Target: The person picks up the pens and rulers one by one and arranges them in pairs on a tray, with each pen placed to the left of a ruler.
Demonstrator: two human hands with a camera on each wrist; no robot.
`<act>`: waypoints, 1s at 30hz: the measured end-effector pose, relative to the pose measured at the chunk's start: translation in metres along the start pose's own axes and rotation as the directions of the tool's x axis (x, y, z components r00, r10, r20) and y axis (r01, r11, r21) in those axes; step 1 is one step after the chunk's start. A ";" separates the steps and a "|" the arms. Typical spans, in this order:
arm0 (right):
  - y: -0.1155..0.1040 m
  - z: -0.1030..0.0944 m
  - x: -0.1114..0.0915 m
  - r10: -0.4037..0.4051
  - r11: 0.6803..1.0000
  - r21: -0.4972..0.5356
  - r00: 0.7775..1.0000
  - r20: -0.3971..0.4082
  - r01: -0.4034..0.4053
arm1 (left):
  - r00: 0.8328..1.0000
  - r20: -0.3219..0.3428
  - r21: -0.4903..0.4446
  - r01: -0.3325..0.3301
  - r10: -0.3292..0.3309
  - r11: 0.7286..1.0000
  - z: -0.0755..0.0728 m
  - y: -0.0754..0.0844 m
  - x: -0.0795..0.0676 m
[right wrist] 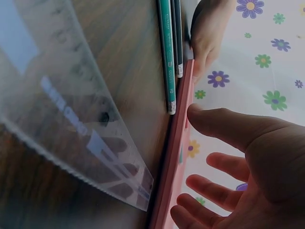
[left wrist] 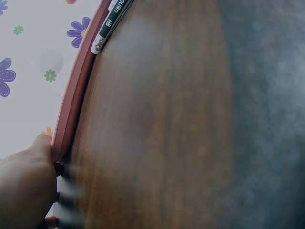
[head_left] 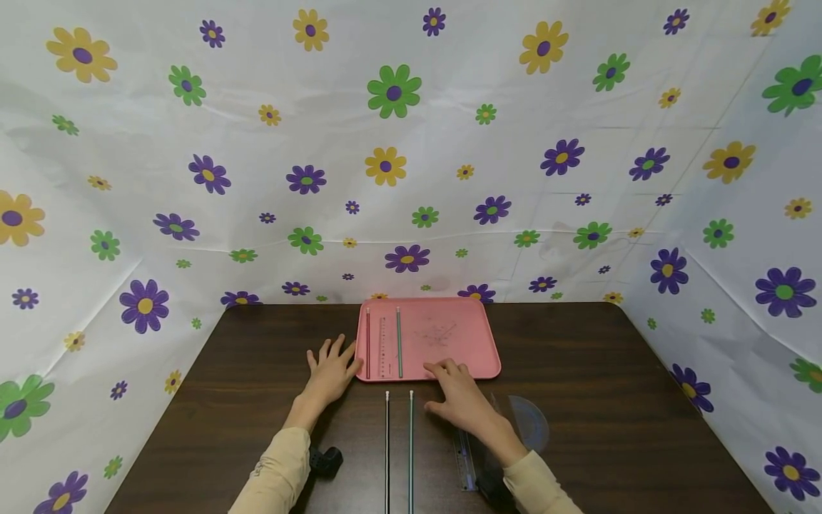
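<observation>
A pink tray (head_left: 475, 357) lies at the back of the table. In it are a red pencil (head_left: 368, 343), a small clear ruler (head_left: 384, 350) and a green pencil (head_left: 399, 343). My left hand (head_left: 329, 376) has its fingers spread beside the tray's left edge; the left wrist view shows the thumb against the rim (left wrist: 76, 90). Over the front rim hovers my right hand (head_left: 464, 401), its fingers loosely bent around nothing. Between my hands, a black pencil (head_left: 387, 450) and another green pencil (head_left: 412, 450) lie on the table.
Beside and partly under my right forearm lie a clear ruler (head_left: 465, 464) and a clear protractor (head_left: 531, 422). Dark wood table (head_left: 610, 400) surrounds the tray's front and sides. A flower-patterned sheet (head_left: 443, 157) hangs behind the table's back edge.
</observation>
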State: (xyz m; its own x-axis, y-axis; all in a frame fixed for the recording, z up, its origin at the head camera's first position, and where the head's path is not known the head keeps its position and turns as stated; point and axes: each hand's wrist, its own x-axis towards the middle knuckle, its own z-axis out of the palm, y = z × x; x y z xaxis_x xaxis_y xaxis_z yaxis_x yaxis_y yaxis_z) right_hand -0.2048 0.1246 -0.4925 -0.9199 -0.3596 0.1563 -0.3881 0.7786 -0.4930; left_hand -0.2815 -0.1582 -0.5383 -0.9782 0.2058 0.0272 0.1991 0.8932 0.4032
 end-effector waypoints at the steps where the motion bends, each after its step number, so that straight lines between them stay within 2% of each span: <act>1: 0.000 -0.001 -0.001 -0.001 1.000 0.003 1.000 -0.001 0.001 | 1.000 0.000 -0.003 0.000 0.000 1.000 0.000 0.000 0.000; 10: 0.004 -0.006 -0.010 -0.013 1.000 -0.005 0.999 0.030 0.013 | 1.000 0.003 0.015 0.002 -0.002 1.000 -0.002 0.001 -0.001; 21: 0.010 -0.018 -0.021 -0.018 0.998 0.057 0.990 0.143 0.010 | 1.000 -0.008 0.011 -0.003 0.003 1.000 -0.002 0.000 -0.001; 30: 0.014 -0.023 -0.026 -0.006 0.998 0.060 0.976 0.216 -0.007 | 1.000 -0.003 0.010 0.006 -0.006 1.000 -0.001 0.000 0.000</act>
State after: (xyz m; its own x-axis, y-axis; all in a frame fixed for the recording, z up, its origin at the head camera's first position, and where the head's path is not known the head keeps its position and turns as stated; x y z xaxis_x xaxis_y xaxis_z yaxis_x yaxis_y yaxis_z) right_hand -0.1880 0.1566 -0.4833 -0.8839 -0.4668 -0.0288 -0.3779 0.7491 -0.5441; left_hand -0.2811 -0.1585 -0.5374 -0.9795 0.1996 0.0278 0.1942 0.8984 0.3940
